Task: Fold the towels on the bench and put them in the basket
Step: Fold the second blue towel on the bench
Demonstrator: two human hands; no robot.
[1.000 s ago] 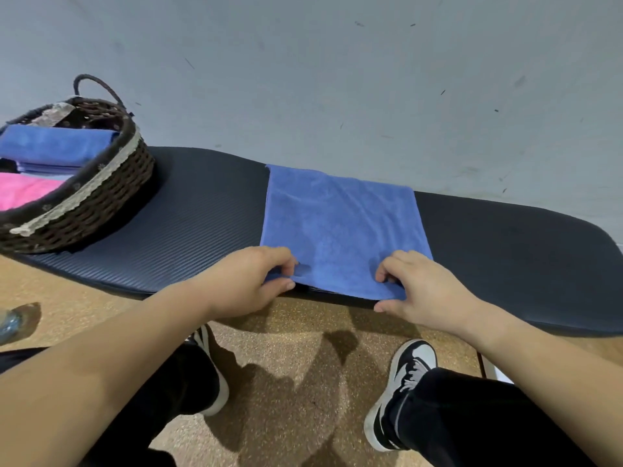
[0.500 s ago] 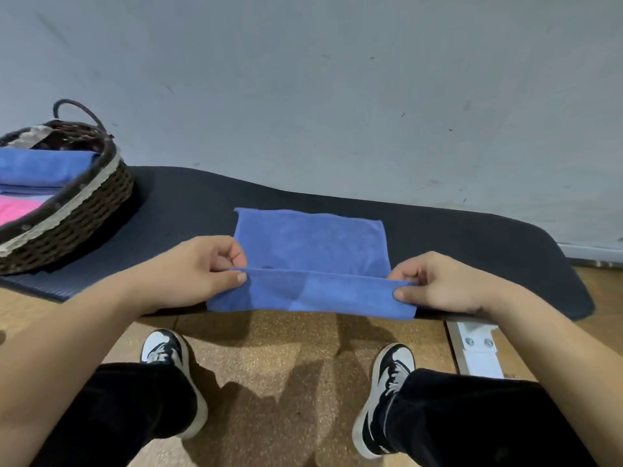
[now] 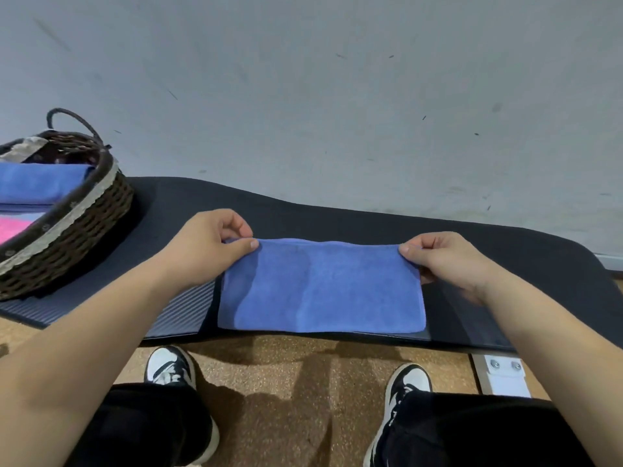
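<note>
- The left grip (image 3: 205,247) is closed in a pinch on the far left corner of the towel (image 3: 320,288); the thumb lies on top of the cloth; the fingers curl behind the edge.
- The right grip (image 3: 448,261) pinches the far right corner the same way; the thumb tip is on top and the fingers are curled behind; neither grip holds anything else.
- The towel is blue and lies folded in a wide rectangle on the counter (image 3: 505,241); its near edge runs along the counter's front edge; its far edge is drawn straight between the two grips; I cannot tell whether that far edge is raised or resting.
- The counter is dark and ribbed; it stands against a grey wall (image 3: 337,96).
- The basket (image 3: 77,224) is dark wicker with a pale trim; it stands on the counter's left end, well apart from the towel; inside lie a folded blue cloth (image 3: 37,183) and a pink cloth (image 3: 13,227), both cut off by the frame.
- Below, two black-and-white shoes (image 3: 170,369) stand on a brown floor (image 3: 269,382).
</note>
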